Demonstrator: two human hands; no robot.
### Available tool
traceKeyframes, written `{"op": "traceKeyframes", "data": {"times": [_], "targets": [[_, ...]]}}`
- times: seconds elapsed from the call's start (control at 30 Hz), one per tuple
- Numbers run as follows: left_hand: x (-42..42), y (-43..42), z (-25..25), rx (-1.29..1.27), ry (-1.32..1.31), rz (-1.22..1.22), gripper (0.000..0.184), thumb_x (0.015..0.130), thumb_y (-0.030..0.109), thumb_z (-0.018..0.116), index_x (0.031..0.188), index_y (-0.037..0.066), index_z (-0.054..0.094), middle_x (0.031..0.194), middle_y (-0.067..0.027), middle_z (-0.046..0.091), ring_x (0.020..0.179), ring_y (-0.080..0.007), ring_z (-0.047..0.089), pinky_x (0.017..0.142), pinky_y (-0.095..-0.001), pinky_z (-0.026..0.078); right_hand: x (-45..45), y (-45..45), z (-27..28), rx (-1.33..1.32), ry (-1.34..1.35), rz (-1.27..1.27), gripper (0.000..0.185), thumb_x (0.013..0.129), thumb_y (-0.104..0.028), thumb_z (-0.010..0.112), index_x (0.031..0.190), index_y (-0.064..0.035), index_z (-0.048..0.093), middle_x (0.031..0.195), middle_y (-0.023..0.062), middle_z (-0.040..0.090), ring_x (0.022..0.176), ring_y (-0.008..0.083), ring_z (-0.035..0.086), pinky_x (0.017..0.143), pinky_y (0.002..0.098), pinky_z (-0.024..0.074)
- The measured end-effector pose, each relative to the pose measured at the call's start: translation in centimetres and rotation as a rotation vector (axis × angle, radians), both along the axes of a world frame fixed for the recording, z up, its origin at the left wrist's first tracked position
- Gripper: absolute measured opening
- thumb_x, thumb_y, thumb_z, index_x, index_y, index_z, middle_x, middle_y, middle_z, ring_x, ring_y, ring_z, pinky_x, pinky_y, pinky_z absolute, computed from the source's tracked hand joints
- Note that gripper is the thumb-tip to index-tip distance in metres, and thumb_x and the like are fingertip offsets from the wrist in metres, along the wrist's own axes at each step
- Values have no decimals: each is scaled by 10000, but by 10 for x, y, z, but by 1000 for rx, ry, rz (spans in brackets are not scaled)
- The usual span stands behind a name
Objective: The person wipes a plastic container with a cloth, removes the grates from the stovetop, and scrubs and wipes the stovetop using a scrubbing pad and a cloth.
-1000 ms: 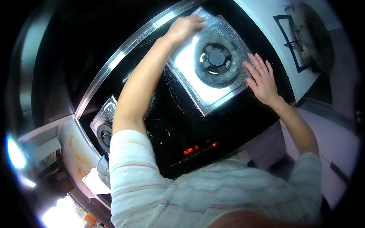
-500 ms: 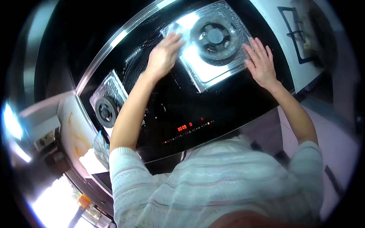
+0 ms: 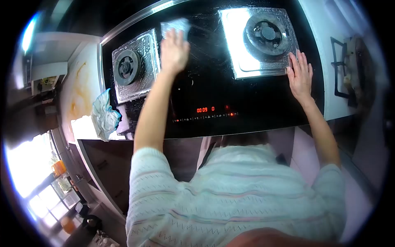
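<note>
Left hand (image 3: 175, 54), fingers outstretched, lies on a pale cloth (image 3: 175, 26); right hand (image 3: 301, 77), fingers slightly spread, touches the right burner plate (image 3: 238, 51); near display (image 3: 205, 110) reads "0009 0".

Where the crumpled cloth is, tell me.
In the head view, the crumpled cloth lies at left, beside the cooktop, just below the left burner.

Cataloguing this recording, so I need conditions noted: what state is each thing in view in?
Left hand: fingers extended on pale cloth
Pale cloth: partly covered, blurred
Right hand: open, at right plate
Right plate: shiny
Right burner: no flame visible
Left burner: no flame visible
Left plate: spotted, wet-looking
Display: lit red
Crumpled cloth: bunched up
</note>
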State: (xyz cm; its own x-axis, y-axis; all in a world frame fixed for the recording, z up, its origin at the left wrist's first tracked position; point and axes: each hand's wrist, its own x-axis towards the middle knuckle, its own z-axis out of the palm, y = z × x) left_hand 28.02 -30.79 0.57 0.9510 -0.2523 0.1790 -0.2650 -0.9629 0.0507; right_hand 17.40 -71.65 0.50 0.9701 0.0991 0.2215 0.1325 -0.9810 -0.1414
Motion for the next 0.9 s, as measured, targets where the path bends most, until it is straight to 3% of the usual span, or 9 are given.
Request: {"op": "traceKeyframes", "data": {"times": [0.1,0.17,0.23,0.33,0.43,0.57,0.7,0.9], "targets": [[13,-2,-4,2,-67,81,497,931,305,441,1326,3,430,1396,-277,355,1296,-431,338,1045,-491,300,-1,-1,-1,-17,4,3,463,942,-306,447,1384,-178,388,1460,111,316,1374,293,243,1088,538,177],[-48,-53,33,40,206,-19,577,912,343,470,1359,-10,381,1441,-277,273,1351,-425,239,1079,-507,237,0,-2,-5,-18,13,-12,460,942,-302,450,1382,-181,389,1459,110,317,1373,292,246,1088,538,180],[-107,-65,20,-161,228,-167,691,891,415,506,1396,-17,317,1485,-265,171,1383,-412,159,1119,-491,139,-1,-2,-6,-12,-7,5,455,944,-291,449,1381,-182,389,1459,108,318,1372,292,247,1087,540,186],[-85,-25,31,-78,265,15,735,899,452,477,1424,-12,255,1492,-260,156,1401,-397,90,1133,-457,95,0,-3,-6,-11,-23,21,453,946,-286,446,1384,-188,385,1457,105,320,1373,287,247,1084,545,190],[-49,19,9,-71,136,146,757,907,495,444,1415,-33,255,1489,-271,152,1397,-404,98,1132,-458,105,0,-4,-6,-4,-14,25,452,947,-289,443,1385,-193,385,1456,104,321,1375,280,246,1080,549,193],[-147,16,22,-53,205,35,782,895,484,462,1419,-44,221,1498,-255,135,1399,-399,99,1123,-480,113,1,-7,-11,-43,-38,22,449,953,-300,431,1387,-196,384,1460,93,320,1374,279,250,1080,547,194],[-211,54,30,-10,297,97,806,873,442,516,1440,-16,173,1520,-209,99,1415,-357,77,1119,-491,107,1,-7,-11,-16,-54,43,446,954,-298,426,1387,-198,387,1462,93,320,1374,280,252,1080,540,200],[-168,30,24,-84,183,94,735,909,464,452,1410,-39,259,1499,-211,185,1406,-348,122,1128,-460,110,4,-12,-15,-40,-33,61,455,966,-322,390,1400,-187,370,1462,114,326,1369,297,263,1070,532,211]]}}
